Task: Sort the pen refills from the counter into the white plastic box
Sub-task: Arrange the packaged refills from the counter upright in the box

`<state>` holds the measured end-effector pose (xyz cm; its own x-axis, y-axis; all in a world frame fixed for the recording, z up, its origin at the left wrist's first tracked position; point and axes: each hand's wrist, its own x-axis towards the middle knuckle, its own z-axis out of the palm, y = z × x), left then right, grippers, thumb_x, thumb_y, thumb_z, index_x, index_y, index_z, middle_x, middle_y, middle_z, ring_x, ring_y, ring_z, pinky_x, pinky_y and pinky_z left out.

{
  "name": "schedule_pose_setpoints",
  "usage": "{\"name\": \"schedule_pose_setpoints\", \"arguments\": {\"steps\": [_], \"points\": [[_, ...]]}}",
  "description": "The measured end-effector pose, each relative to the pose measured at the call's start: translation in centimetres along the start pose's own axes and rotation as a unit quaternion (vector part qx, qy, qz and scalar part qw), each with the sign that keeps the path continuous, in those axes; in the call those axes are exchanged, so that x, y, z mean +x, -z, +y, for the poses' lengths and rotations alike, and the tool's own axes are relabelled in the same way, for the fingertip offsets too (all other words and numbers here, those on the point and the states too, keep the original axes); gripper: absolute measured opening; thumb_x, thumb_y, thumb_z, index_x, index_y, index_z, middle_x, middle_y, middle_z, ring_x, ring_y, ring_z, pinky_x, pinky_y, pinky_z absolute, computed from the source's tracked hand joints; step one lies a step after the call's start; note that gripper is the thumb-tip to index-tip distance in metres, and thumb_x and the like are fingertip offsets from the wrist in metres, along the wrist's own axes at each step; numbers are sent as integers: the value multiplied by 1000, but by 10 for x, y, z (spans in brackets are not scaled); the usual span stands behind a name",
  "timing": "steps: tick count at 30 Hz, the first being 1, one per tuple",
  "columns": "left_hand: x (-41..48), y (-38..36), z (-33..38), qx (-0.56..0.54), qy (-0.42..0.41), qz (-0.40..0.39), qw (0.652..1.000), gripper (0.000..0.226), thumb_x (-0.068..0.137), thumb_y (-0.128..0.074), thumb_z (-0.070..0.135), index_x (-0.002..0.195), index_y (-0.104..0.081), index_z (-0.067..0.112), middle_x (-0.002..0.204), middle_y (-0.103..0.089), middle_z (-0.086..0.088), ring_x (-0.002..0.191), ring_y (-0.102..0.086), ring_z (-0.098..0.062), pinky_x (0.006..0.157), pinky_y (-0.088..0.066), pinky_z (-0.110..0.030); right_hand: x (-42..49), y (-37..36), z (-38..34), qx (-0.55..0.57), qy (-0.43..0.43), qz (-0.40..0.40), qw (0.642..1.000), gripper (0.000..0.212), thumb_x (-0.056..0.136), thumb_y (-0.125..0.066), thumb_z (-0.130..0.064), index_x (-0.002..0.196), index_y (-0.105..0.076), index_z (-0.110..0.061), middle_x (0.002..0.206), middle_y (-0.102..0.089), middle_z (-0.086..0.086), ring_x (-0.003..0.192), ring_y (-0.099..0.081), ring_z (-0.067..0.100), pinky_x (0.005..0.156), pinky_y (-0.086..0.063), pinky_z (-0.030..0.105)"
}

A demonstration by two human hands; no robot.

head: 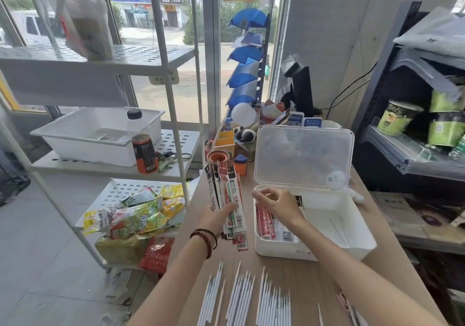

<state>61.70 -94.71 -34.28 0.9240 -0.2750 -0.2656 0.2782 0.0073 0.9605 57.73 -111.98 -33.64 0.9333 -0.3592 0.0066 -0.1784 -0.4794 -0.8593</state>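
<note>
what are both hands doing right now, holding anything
Left hand: grips a bundle of packaged pen refills.
Right hand: fingers curled above the white plastic box; cannot tell if it pinches anything.

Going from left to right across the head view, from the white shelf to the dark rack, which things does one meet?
white tub → bottle → refill packs → white box → green cups

Daylit shop | tall windows (161, 86) face street; white perforated rack (141, 53) at left on grey floor (37, 250); dark metal shelving (377, 86) at right; wooden counter (314, 275) between
</note>
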Motion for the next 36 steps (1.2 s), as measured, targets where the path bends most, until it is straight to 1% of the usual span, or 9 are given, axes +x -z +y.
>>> {"name": "schedule_pose_setpoints", "arguments": {"steps": [2, 5, 10, 14, 17, 23, 25, 28, 36], "points": [[4, -5, 1, 0, 17, -8, 1000, 19, 83, -68, 17, 101, -62, 12, 86, -70, -5, 72, -68, -18, 57, -57, -27, -6, 0, -12, 65, 9, -46, 997, 29, 79, -69, -51, 95, -68, -27, 85, -73, -11, 76, -70, 5, 64, -50, 14], [10, -16, 1, 10, 28, -34, 999, 28, 78, -73, 18, 104, -64, 11, 89, -72, -8, 80, -71, -22, 75, -58, -38, -9, -1, -13, 92, 17, -39, 995, 27, 77, -76, -40, 96, -68, -23, 88, -74, -8, 77, -71, 8, 64, -54, 16], [6, -35, -4, -12, 31, -74, 997, 19, 79, -71, 9, 97, -63, 12, 86, -71, -8, 75, -70, -20, 64, -56, -31, -12, 15, -2, 138, -31, -15, 990, 36, 76, -79, -35, 103, -67, -15, 93, -74, 1, 82, -71, 13, 62, -52, 18], [4, -48, -14, -14, 38, -76, 996, 20, 78, -72, 8, 95, -64, 13, 90, -72, -10, 83, -70, -25, 77, -57, -39, -20, 31, 10, 141, -48, -33, 988, 29, 81, -76, -30, 104, -67, -14, 88, -74, -1, 71, -69, 5, 53, -47, 13], [5, -58, -18, 9, 41, -77, 996, 28, 76, -75, 14, 102, -64, 12, 96, -72, -10, 91, -69, -26, 88, -54, -45, -23, 39, 22, 146, -58, -34, 987, 33, 84, -73, -27, 113, -63, -15, 96, -74, 1, 81, -70, 9, 58, -51, 19], [2, -78, -17, 39, 38, -64, 996, 15, 79, -72, 15, 87, -61, 20, 90, -70, -2, 91, -67, -21, 90, -52, -38, -22, 61, 44, 173, -72, 32, 982, 35, 87, -70, -22, 116, -51, -22, 100, -71, 5, 91, -70, 17, 61, -55, 25], [3, -80, -15, 48, 27, -52, 997, 13, 80, -71, 14, 86, -61, 19, 91, -69, -2, 91, -66, -21, 87, -52, -35, -19, 71, 52, 157, -72, 58, 983, 25, 91, -66, -20, 112, -54, -24, 96, -72, 4, 90, -68, 15, 61, -55, 24], [5, -81, -11, 36, 34, -51, 997, 19, 77, -74, 17, 92, -63, 17, 98, -71, -7, 94, -68, -25, 92, -51, -44, -13, 86, 68, 116, -82, 79, 987, 17, 94, -59, -16, 111, -60, -21, 93, -70, 2, 84, -64, 18, 61, -53, 24], [9, -82, -4, 41, 34, -60, 997, 21, 76, -74, 15, 93, -62, 16, 100, -71, -10, 95, -68, -27, 93, -51, -46, -14, 79, 91, 34, -132, 43, 990, 36, 87, -70, -13, 119, -56, -19, 88, -69, 3, 72, -65, 12, 52, -51, 21]]}}
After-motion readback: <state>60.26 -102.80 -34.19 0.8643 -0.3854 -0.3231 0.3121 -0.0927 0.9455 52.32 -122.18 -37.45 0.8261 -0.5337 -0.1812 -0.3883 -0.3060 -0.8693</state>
